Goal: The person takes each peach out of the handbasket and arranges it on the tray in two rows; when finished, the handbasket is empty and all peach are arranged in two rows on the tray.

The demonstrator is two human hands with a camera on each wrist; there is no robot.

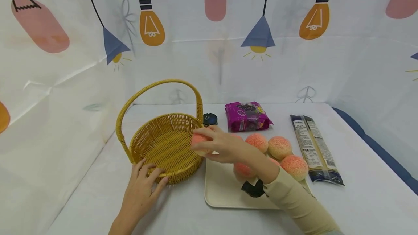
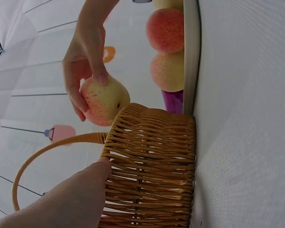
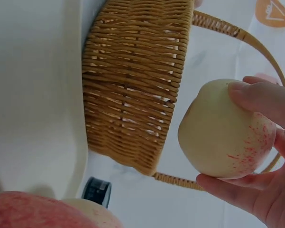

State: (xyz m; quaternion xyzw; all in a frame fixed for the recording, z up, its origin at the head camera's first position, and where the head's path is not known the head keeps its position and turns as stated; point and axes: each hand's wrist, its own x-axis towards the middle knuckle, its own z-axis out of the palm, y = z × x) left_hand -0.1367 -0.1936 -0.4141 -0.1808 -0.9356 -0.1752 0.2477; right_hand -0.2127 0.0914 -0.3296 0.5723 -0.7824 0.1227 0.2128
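Observation:
My right hand point(image 1: 225, 146) holds a pink-and-cream peach point(image 3: 225, 130) between thumb and fingers, above the right rim of a yellow-brown wicker basket point(image 1: 183, 175). The basket has a tall arched handle and its woven floor shows bare in the head view. At the basket's near left rim is my left hand point(image 1: 140, 189); its fingers bend over the edge and the thumb point(image 2: 97, 171) lies against the outer side. Several more peaches point(image 1: 294, 167) sit on a cream tray point(image 1: 222, 193) right of the basket, some partly hidden by my right arm.
Behind the tray lies a purple packet point(image 1: 248, 117) with dark fruit printed on it. A small dark-lidded jar point(image 1: 210, 119) stands behind the basket's right side. A long packet point(image 1: 316, 148) with a clear strip lies right of the tray. Printed cloth hangs behind the white table.

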